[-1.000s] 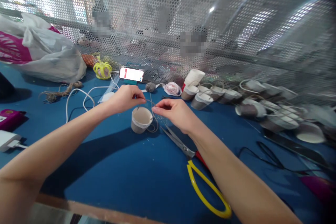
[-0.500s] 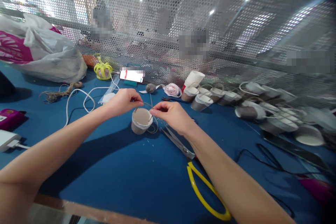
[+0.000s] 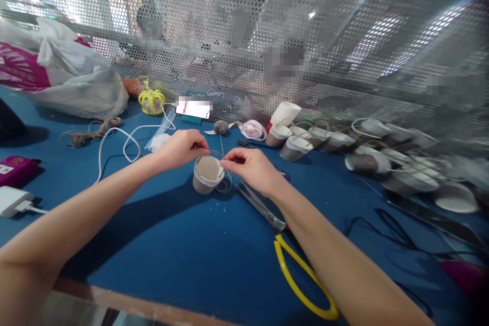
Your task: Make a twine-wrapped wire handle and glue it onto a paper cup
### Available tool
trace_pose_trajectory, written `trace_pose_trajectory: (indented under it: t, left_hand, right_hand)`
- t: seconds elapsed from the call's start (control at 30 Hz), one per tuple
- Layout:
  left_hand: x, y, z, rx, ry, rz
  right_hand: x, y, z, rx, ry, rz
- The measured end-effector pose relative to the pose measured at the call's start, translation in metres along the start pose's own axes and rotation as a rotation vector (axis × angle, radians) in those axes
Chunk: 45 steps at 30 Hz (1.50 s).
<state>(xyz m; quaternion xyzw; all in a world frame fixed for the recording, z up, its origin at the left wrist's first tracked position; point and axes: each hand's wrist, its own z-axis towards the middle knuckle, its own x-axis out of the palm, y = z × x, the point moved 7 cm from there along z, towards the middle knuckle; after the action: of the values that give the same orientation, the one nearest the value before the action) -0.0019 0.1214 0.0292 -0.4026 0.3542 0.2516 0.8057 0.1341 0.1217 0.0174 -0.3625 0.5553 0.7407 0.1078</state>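
Observation:
A small paper cup (image 3: 205, 185) wrapped in grey-brown cord, with a pale rim, stands upright on the blue table. Over its rim a thin cord (image 3: 216, 153) arches between my two hands. My left hand (image 3: 186, 143) is closed in a pinch on the cord above the cup's left side. At the right rim my right hand (image 3: 247, 165) pinches the same cord; the fingertips hide the exact grip. A loose loop of cord (image 3: 227, 187) lies beside the cup. One strand runs back to a grey ball of cord (image 3: 220, 127). Open yellow-handled scissors (image 3: 267, 211) lie by my right forearm.
Several cord-wrapped cups (image 3: 296, 147) stand at the right, with more (image 3: 408, 178) farther over. A phone (image 3: 193, 108), a pink ribbon roll (image 3: 253, 130), and a yellow woven piece (image 3: 152, 102) sit along the perforated screen. A white cable (image 3: 101, 153) and plastic bag (image 3: 80, 81) are left.
The view has shifted very slightly, so things appear a little farther right. Both hands keep their pinch on the cord over the cup, with hardly any movement.

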Motion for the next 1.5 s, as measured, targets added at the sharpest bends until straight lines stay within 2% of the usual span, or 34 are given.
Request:
trace_pose_trajectory:
  t: [0.3,0.67,1.5]
  left_hand:
    - [0.0035,-0.0006,-0.0030,0.074,0.038,0.009]
    - [0.0012,-0.0030,-0.0055,0.157,0.027,0.043]
    - [0.0009,-0.0064,-0.0068,0.237,0.036,0.099]
  right_hand:
    - [0.0005,0.0040,-0.0002,-0.047,0.012,-0.107]
    - [0.0036,0.0093,-0.0019,-0.107,0.022,-0.133]
    - [0.0039,0.0088,-0.0037,-0.112,0.031,-0.157]
